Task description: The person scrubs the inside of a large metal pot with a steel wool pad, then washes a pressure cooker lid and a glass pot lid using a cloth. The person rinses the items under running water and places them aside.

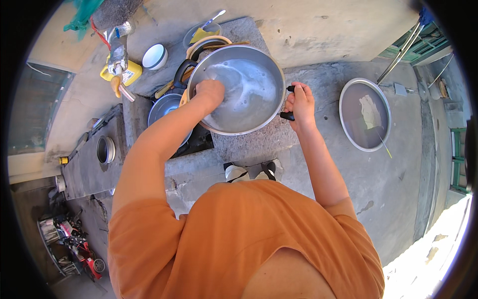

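A large metal pot (250, 129) with cloudy, sudsy water stands in front of me, tilted towards me. My right hand (301, 102) grips its black side handle, part of which shows above and below the fingers. Inside the pot, at its left wall, is my left hand (211, 93); the fingers are curled and their tips are hidden, so whether they hold something cannot be told. The pot's other black handle (182, 74) juts out at the left, beside wooden utensils. Partly under my left forearm sits a metal basin (160, 108).
A white bowl (155, 57) and a yellow jug (132, 73) stand left, near a faucet (118, 61). Behind the pot are a smaller pot (201, 43) and a bowl with a brush (214, 19). On the floor at right lies a wide basin of murky water (349, 127).
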The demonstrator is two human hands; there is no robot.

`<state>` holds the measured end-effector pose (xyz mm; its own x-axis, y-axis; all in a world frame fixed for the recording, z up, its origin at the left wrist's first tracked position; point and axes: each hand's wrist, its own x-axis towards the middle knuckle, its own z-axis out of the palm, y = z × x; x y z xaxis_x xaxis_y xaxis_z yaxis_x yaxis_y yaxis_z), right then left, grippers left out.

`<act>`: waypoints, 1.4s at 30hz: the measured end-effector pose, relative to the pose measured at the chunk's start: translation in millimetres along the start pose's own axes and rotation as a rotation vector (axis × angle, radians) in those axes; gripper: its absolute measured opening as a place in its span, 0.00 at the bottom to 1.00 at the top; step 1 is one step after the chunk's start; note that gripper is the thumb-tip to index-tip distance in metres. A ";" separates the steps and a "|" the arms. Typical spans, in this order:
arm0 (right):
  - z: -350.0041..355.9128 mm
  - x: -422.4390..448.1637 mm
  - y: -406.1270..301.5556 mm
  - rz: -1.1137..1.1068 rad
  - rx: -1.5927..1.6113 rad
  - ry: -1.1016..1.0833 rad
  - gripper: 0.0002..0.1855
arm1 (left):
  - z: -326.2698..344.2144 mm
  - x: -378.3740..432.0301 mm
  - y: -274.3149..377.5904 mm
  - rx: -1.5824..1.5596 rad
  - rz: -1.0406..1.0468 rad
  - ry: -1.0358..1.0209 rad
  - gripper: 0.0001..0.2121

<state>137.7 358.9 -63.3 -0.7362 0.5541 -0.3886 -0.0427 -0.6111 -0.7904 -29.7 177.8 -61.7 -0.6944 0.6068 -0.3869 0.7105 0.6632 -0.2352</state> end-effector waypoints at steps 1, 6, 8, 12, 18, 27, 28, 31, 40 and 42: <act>-0.7 0.1 0.4 -0.004 0.006 -0.004 0.08 | -3.2 -13.9 7.2 -0.021 0.004 -0.064 0.10; 1.7 -1.2 0.0 -0.023 0.012 0.021 0.08 | -26.4 -35.5 67.1 -0.444 -0.109 -0.477 0.11; 5.2 -2.3 3.2 -0.019 0.013 -0.004 0.08 | 34.3 -2.1 78.6 -0.523 0.091 -0.292 0.12; -10.7 9.4 5.0 -0.041 0.013 -0.012 0.08 | -16.0 -11.6 97.7 -1.298 -0.074 -0.435 0.13; 0.6 4.5 -1.4 0.010 0.037 -0.043 0.06 | -46.9 -26.1 46.4 -2.225 0.236 -0.541 0.10; -3.3 4.1 0.0 -0.021 -0.025 -0.059 0.09 | -38.0 -40.0 8.9 -1.204 -0.075 0.104 0.15; -2.9 3.2 0.1 -0.027 -0.021 -0.061 0.09 | -30.3 -41.2 3.5 -1.338 -0.089 0.152 0.15; -2.0 3.3 2.5 -0.038 -0.019 -0.068 0.09 | -31.4 -56.3 -15.1 -1.753 -0.019 0.220 0.14; 3.4 3.0 -0.4 -0.042 -0.124 0.014 0.10 | -7.0 -45.1 -28.8 -0.746 0.101 0.475 0.15; 5.4 3.2 0.2 -0.047 -0.135 0.030 0.09 | 7.0 -36.9 -12.8 -0.595 0.134 0.336 0.15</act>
<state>131.7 357.4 -62.1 -0.7147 0.5982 -0.3624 0.0161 -0.5039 -0.8636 -12.4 143.9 -50.6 -0.6712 0.7389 -0.0593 0.6756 0.6427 0.3612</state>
